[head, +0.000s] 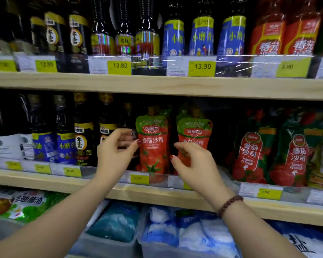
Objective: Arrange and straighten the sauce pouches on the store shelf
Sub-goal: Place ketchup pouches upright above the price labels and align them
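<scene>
Two red and green tomato sauce pouches stand upright side by side on the middle shelf point(157, 194). The left pouch point(153, 142) is in full view; the right pouch point(194, 133) is partly covered by my right hand point(192, 161). My left hand point(117, 151) hovers just left of the left pouch, fingers loosely curled, fingertips near its edge and holding nothing. My right hand is raised in front of the right pouch's lower half with relaxed curled fingers; whether it touches the pouch is unclear. Two darker ketchup pouches point(250, 153) stand further right.
Dark soy sauce bottles point(82, 138) fill the middle shelf to the left. The upper shelf point(157, 84) holds bottles and blue-labelled sesame oil behind yellow price tags. Below, grey bins point(108, 244) hold blue and white salt bags.
</scene>
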`<state>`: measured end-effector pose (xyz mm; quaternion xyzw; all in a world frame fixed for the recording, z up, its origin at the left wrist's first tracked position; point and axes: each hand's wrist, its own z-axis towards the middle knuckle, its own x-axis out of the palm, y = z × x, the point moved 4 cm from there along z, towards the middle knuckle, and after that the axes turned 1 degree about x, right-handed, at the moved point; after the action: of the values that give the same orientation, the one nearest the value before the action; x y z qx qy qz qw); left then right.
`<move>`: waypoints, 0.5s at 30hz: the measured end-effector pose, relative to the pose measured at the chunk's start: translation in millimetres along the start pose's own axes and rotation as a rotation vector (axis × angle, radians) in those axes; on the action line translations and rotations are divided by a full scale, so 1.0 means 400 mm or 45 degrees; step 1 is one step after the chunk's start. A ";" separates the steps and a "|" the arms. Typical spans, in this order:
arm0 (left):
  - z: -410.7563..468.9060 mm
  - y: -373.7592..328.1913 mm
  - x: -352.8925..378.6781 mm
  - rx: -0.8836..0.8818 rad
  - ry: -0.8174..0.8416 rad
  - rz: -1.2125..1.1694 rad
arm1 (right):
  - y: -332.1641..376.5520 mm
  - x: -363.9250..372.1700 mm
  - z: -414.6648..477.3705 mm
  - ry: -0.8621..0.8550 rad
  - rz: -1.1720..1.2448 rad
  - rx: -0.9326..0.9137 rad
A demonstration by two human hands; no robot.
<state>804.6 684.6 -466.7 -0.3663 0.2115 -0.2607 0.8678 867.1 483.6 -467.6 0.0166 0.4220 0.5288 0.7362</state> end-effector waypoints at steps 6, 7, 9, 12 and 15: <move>-0.037 0.051 0.048 -0.183 0.063 -0.089 | 0.032 0.103 0.040 0.059 0.184 0.167; -0.038 0.051 0.058 -0.165 0.083 -0.101 | 0.032 0.113 0.044 0.064 0.200 0.176; -0.038 0.048 0.073 -0.118 0.113 -0.093 | 0.033 0.132 0.051 0.100 0.257 0.221; -0.034 0.054 0.082 -0.116 0.107 -0.090 | 0.034 0.156 0.050 0.151 0.299 0.261; -0.028 0.064 0.083 -0.122 0.114 -0.093 | 0.032 0.164 0.039 0.107 0.290 0.238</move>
<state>831.4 673.7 -498.8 -0.4029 0.2488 -0.2981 0.8288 872.8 547.9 -491.4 0.1108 0.4952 0.5674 0.6485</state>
